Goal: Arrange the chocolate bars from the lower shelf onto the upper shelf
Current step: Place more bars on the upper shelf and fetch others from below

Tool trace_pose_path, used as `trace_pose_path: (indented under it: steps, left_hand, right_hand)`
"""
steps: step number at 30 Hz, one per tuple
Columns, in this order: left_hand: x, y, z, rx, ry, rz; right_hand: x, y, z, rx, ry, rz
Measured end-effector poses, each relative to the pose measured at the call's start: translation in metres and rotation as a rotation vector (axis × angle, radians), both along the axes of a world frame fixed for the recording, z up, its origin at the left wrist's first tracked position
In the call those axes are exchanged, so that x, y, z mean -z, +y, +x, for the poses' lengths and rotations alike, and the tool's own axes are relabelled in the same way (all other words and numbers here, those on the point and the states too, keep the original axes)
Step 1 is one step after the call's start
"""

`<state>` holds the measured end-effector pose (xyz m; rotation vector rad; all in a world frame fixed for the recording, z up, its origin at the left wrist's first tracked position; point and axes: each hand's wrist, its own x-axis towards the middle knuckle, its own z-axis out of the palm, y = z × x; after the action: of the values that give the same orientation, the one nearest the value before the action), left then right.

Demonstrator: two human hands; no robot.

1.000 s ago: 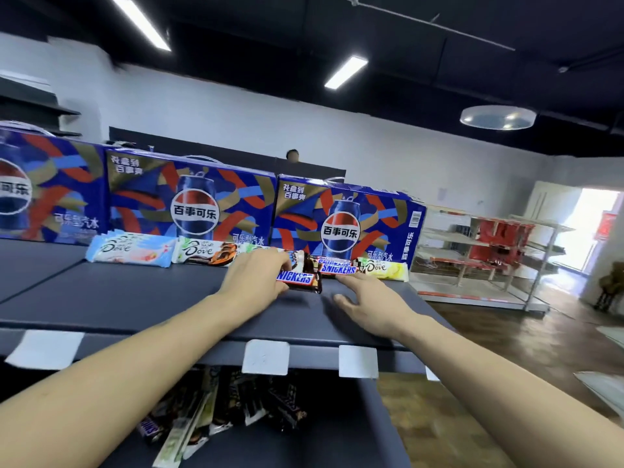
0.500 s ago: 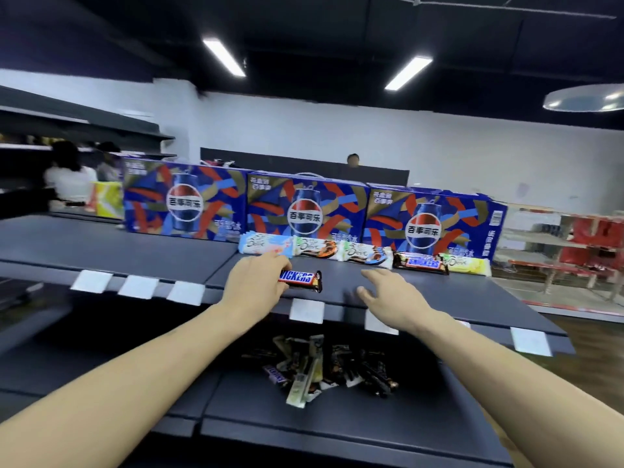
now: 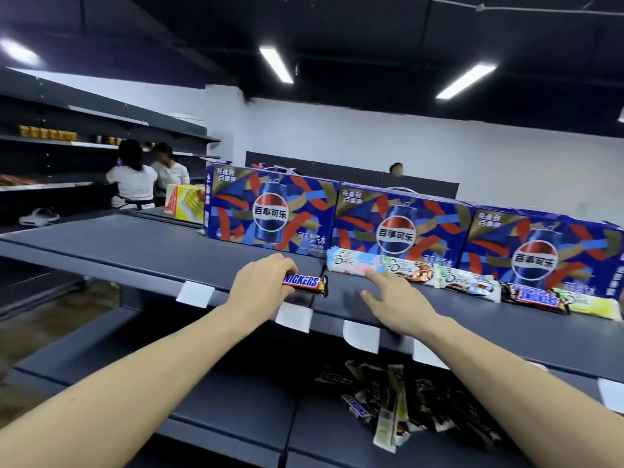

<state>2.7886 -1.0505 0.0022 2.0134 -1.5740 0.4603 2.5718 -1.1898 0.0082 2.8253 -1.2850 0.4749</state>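
Head view: Snickers bar (image 3: 305,283) lengthwise left-right.

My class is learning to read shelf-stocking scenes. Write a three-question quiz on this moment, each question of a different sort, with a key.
1. True or false: the left hand grips a Snickers bar over the upper shelf.
2. Multiple choice: where does the unsorted pile of bars lie? A) upper shelf B) lower shelf C) floor
3. Fill in: the right hand holds ____.

Key: 1 true. 2 B. 3 nothing; its fingers are spread, reaching toward the row of bars in front of the Pepsi boxes.
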Motion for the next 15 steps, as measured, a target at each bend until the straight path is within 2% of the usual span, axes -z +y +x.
trace_pose_path:
  steps: [8, 15]
  left_hand:
    - [-0.001, -0.044, 0.112, 0.058, 0.038, 0.065]
    - [0.009, -0.096, 0.157, 0.121, 0.1, 0.094]
  right_hand:
    - [0.006, -0.02, 0.103, 0.067, -0.053, -0.026]
    - [0.006, -0.037, 0.146, 0.105, -0.087, -0.046]
